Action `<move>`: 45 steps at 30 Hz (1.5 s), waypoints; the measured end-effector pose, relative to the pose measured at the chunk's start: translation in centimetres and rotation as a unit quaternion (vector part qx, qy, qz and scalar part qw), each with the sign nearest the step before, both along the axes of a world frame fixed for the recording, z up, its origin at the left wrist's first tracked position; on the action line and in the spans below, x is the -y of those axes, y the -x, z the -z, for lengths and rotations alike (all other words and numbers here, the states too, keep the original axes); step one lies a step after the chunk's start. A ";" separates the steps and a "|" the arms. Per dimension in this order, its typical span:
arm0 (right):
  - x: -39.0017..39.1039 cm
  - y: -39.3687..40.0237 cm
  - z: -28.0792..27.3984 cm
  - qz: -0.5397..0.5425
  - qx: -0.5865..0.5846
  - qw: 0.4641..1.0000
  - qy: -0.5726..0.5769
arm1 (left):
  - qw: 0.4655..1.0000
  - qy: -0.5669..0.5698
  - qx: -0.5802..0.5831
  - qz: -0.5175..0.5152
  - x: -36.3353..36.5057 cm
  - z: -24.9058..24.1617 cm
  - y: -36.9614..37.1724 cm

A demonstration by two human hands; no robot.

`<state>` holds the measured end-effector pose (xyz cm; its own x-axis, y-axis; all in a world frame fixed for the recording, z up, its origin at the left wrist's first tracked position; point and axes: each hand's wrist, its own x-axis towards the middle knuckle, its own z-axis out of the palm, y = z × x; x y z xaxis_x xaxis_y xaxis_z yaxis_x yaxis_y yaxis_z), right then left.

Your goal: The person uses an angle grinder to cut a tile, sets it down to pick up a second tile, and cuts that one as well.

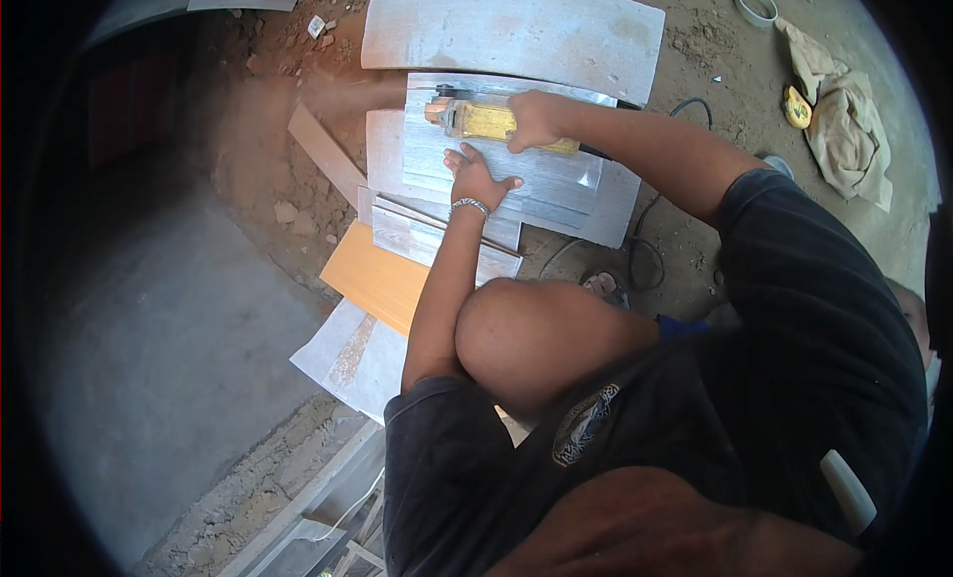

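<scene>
My right hand grips the body of a yellow angle grinder, whose disc end sits at the left edge of a grey tile. My left hand, with a metal bracelet on its wrist, lies flat with fingers spread on the same tile just below the grinder. A plume of dust streams left from the disc. The tile rests on a stack of other grey tiles. My bent knee is below the stack.
A large curved-looking grey slab lies beyond the stack. An orange board and pale tiles lie at the near left. The grinder's black cable loops on the dirt. A crumpled cloth, a yellow object and a white ring lie at the right.
</scene>
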<state>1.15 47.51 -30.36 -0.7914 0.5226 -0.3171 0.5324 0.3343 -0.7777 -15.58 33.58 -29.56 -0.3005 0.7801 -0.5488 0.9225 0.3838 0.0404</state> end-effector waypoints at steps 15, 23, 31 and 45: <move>0.6 -1.9 -0.3 0.006 0.012 1.000 0.006 | 1.000 0.004 0.006 -0.010 0.0 0.1 0.0; 0.8 -2.8 0.1 0.007 0.004 1.000 0.010 | 1.000 0.008 -0.021 0.010 0.1 0.7 0.4; 1.0 -3.6 0.2 0.012 0.002 1.000 0.010 | 1.000 0.010 -0.027 0.012 0.2 0.8 0.5; 1.3 -4.8 0.9 0.010 -0.010 1.000 0.005 | 1.000 0.004 0.003 -0.001 0.2 0.7 0.5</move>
